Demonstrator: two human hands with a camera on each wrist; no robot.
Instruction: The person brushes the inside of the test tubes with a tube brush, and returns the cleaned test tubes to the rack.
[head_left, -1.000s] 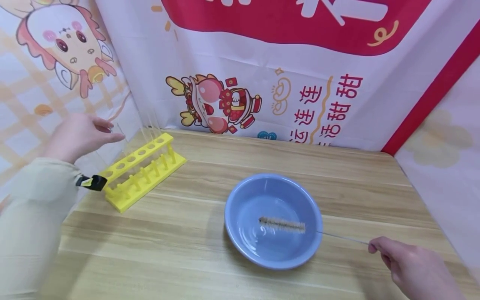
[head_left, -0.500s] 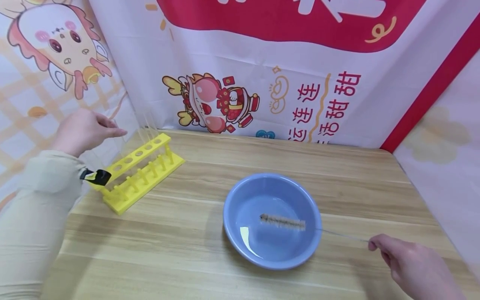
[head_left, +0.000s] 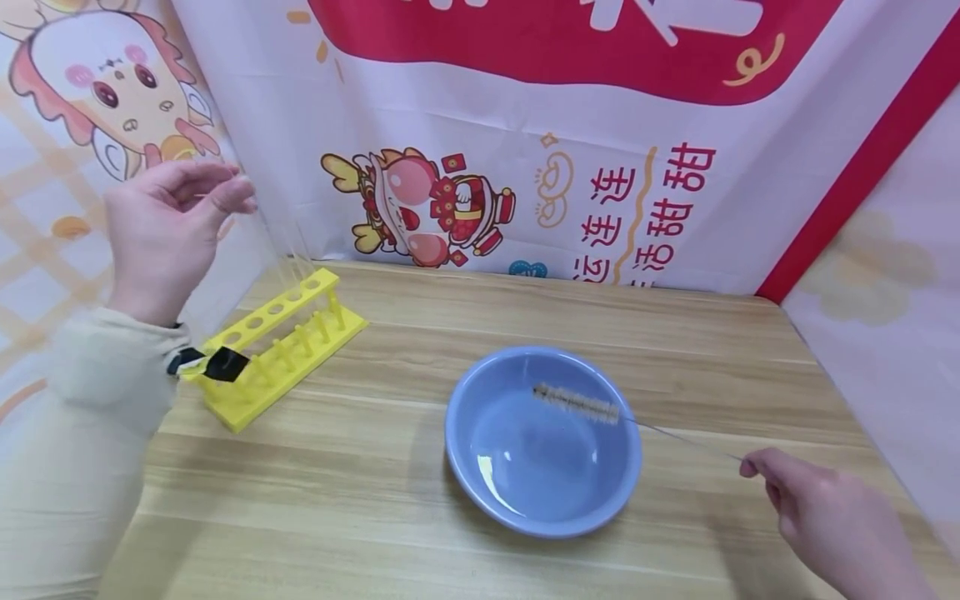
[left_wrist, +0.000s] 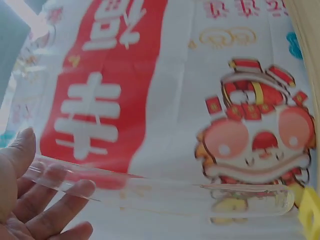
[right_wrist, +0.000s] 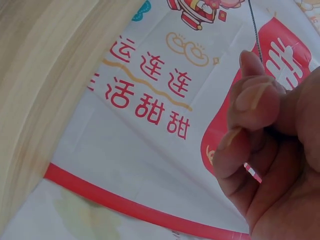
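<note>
Thumb and fingers of my left hand (head_left: 168,233) pinch a clear glass test tube (left_wrist: 240,196) near its upper end. The tube's rounded bottom is close to the yellow test tube rack (head_left: 296,371), whose corner (left_wrist: 311,212) shows in the left wrist view. At the right, my right hand (head_left: 832,508) grips the thin twisted wire (right_wrist: 255,30) of a test tube brush. Its pale bristle head (head_left: 576,402) overlaps the far right part of the blue basin (head_left: 540,487). The wire crosses the basin's right rim.
More clear tubes (head_left: 291,254) stand at the rack's far end. A wood-grain table (head_left: 360,500) carries the rack and basin. Printed cloth (head_left: 480,117) hangs behind the table and along both sides. A black strap (head_left: 225,364) is around the left wrist.
My left hand has risen above the rack, drawing the test tube upward. The brush head has shifted toward the basin's far side, while my right hand has moved up slightly.
</note>
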